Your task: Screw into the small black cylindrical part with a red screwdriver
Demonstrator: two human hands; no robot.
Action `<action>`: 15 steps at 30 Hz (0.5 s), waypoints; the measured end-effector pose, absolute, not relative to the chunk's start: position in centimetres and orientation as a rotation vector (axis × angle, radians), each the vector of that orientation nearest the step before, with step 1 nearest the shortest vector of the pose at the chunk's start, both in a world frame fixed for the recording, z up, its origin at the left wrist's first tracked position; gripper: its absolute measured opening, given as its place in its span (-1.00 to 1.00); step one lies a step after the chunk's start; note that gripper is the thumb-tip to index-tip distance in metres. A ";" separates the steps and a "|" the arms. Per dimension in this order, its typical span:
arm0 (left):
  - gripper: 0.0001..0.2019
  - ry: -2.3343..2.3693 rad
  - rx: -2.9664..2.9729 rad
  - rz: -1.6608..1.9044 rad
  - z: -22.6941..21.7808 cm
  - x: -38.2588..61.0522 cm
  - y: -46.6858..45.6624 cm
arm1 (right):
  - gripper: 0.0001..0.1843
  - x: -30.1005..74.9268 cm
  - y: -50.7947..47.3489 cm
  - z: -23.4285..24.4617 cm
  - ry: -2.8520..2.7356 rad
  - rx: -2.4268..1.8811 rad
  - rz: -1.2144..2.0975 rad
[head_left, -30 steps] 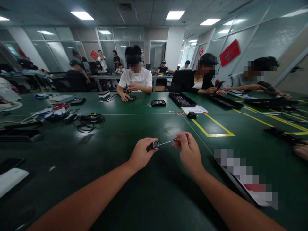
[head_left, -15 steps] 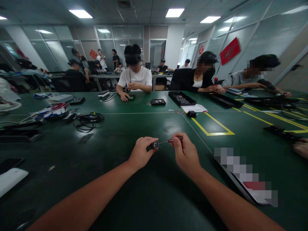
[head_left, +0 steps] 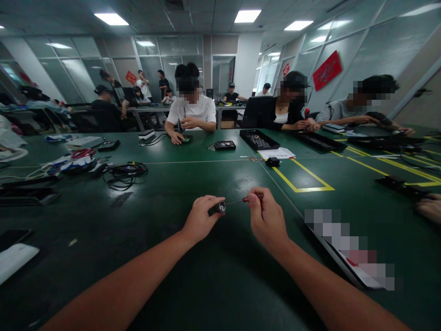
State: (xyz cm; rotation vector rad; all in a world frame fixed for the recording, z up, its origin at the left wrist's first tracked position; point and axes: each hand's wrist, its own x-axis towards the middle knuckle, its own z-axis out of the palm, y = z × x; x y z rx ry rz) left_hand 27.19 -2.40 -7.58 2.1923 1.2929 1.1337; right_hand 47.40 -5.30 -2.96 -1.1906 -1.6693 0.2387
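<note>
My left hand [head_left: 201, 218] is closed around a small dark cylindrical part [head_left: 221, 207], whose round silvery end faces me and to the right. Its fingers lie over the top and the thumb is below. In my right hand [head_left: 267, 218] is a screwdriver [head_left: 245, 199] with a reddish handle, pinched between thumb and fingers. The thin shaft points left and its tip meets the rim of the cylinder's end; whether it sits in a screw is too small to tell. Both hands are above the green table [head_left: 165, 285].
A pile of black cables [head_left: 126, 174] lies to the left, with a black tray [head_left: 27, 195] beyond my left arm. A flat booklet-like item [head_left: 344, 250] is right of my right arm. Across the table, co-workers sit near a black parts tray [head_left: 259, 139] and a small black block [head_left: 273, 162].
The cylinder has turned slightly, so more of its round end shows. The screwdriver stays at its rim. The whole view has shifted a little.
</note>
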 end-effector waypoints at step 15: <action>-0.60 1.304 2.177 1.113 -7.5 27.3 -2.3 | -0.79 47.3 -4.8 -3.1 -1.726 -1.196 0.309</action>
